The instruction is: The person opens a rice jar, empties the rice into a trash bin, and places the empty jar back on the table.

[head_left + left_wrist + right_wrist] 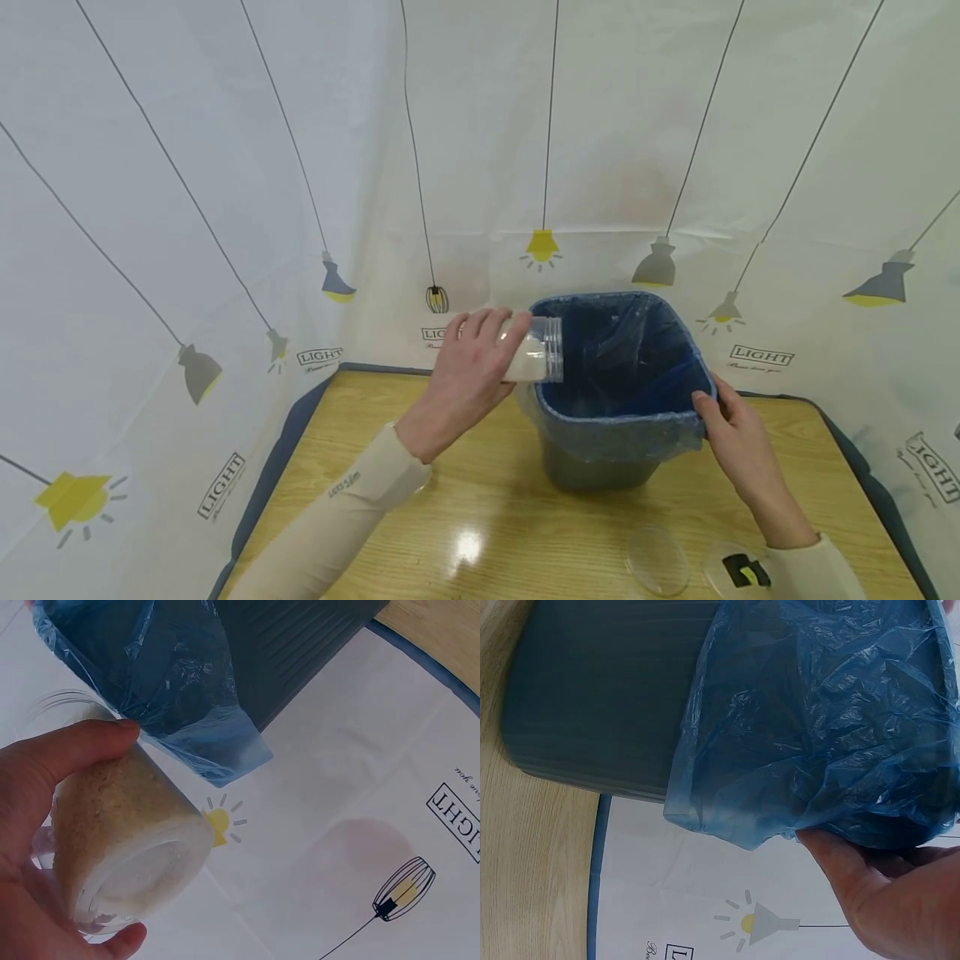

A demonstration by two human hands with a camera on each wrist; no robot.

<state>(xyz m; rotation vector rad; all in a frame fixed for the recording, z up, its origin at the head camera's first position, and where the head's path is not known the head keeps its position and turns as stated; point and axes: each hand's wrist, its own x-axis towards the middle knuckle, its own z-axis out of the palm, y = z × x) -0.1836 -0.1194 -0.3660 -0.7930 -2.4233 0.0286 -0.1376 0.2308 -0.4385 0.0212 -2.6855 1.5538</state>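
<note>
A clear jar (534, 350) with pale, grainy contents (112, 802) lies on its side in the air, its threaded mouth over the left rim of a dark trash can (600, 462). My left hand (468, 371) grips the jar round its body. A blue plastic bag (810, 735) lines the can and folds down over its rim. My right hand (742, 442) holds the can's right rim through the bag, thumb on top and fingers tucked beneath the edge.
On the wooden table (480, 533) near the front lies a clear round lid (657, 561). Beside it, partly under the right sleeve, is another clear disc with a black and yellow-green mark (746, 571). White sheets printed with lamps (480, 167) surround the table.
</note>
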